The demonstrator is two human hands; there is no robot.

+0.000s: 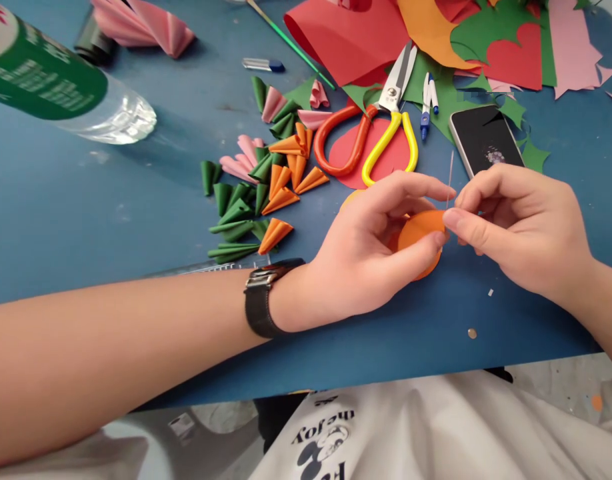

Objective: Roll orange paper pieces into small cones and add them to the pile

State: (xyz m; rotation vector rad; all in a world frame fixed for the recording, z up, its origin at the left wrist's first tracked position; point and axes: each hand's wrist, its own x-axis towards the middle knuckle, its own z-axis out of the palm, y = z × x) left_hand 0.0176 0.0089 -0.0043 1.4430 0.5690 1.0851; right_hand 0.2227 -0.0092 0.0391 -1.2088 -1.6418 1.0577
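My left hand [376, 250] is closed around a round-edged piece of orange paper [420, 235], with the thumb across its front. At the right edge of this paper, the thumb and forefinger of my right hand [516, 223] are pinched together. A thin pale strip [451, 175] stands up between the fingertips of both hands; its lower end is hidden by them. Part of a yellow piece [352, 198] shows behind my left hand. Just beyond lie scissors [393, 100] with one red and one yellow handle, on red paper.
Several small folded paper cones [239, 210] in green, orange and pink lie left of my hands. A phone [486, 140], a blue-and-white compass [426, 110] and coloured paper scraps [521, 50] are beyond. A bottle [81, 80] occupies the upper left, and a clear ruler [211, 267] lies behind my forearm.
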